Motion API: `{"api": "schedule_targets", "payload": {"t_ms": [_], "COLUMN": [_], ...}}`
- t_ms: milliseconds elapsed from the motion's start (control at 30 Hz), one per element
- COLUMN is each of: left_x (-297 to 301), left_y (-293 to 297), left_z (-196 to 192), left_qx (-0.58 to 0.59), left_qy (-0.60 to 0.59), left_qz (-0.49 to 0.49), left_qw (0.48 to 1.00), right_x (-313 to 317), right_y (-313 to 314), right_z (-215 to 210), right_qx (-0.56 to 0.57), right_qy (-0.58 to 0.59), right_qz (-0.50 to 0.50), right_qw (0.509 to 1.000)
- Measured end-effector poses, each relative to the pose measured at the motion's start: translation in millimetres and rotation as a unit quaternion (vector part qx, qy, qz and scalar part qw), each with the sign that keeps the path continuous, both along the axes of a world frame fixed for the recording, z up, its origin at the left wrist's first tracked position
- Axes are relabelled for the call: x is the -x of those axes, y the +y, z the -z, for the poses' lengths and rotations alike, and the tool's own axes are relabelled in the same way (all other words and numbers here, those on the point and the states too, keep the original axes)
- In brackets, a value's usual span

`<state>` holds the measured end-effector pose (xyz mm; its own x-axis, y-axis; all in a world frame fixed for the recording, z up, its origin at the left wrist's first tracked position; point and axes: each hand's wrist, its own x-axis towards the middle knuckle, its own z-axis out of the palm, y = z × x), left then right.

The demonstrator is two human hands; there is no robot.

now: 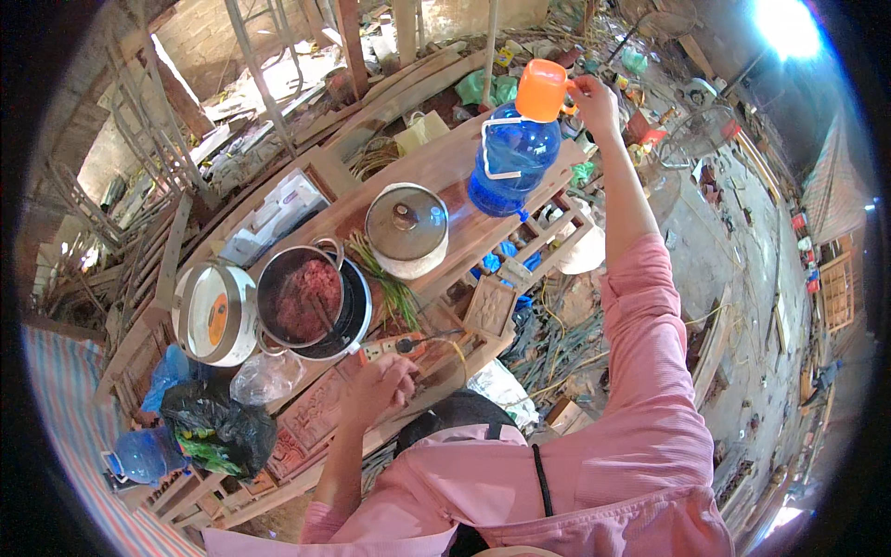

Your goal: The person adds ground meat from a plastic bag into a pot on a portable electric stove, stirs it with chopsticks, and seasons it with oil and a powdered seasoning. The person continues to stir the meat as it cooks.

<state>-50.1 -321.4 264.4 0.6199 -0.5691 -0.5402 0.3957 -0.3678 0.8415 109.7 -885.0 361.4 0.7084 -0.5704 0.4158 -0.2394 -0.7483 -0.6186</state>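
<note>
My right hand (594,100) is stretched far forward and grips the handle of an orange plastic mug (542,89), held upside down on top of a large blue water jug (512,160). The jug stands on a long wooden bench (436,167). My left hand (379,388) rests near the bench's near edge, touching a power strip (390,347) with a black plug and cord. Just beyond that hand sits a steel pot (311,302) of red minced meat with a utensil in it. A glass-lidded pan (406,223) is in the bench's middle.
A white rice cooker (215,312) stands left of the pot. Green stalks (390,283) lie between pot and pan. Black and clear plastic bags (223,427) and a second blue jug (144,455) sit lower left. Carved wood panels, planks and scrap timber surround the bench.
</note>
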Motion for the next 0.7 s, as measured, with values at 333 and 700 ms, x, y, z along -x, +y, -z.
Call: {"api": "schedule_targets", "payload": {"t_ms": [333,700], "left_x": [-69,-156], "left_y": [-181,-397], "left_z": [32,178], "left_qx": [0.112,-0.074], "left_qy": [-0.091,-0.470], "left_qz": [0.144,0.192], "left_qw": [0.979,0.859], "right_x": [128,152], "right_y": [12,78], "right_z": [135,443], "right_qx": [-0.250,-0.651], "right_qy": [-0.309,-0.070], "right_qz": [0.112,0.320], "right_qw": [0.911,0.685]}}
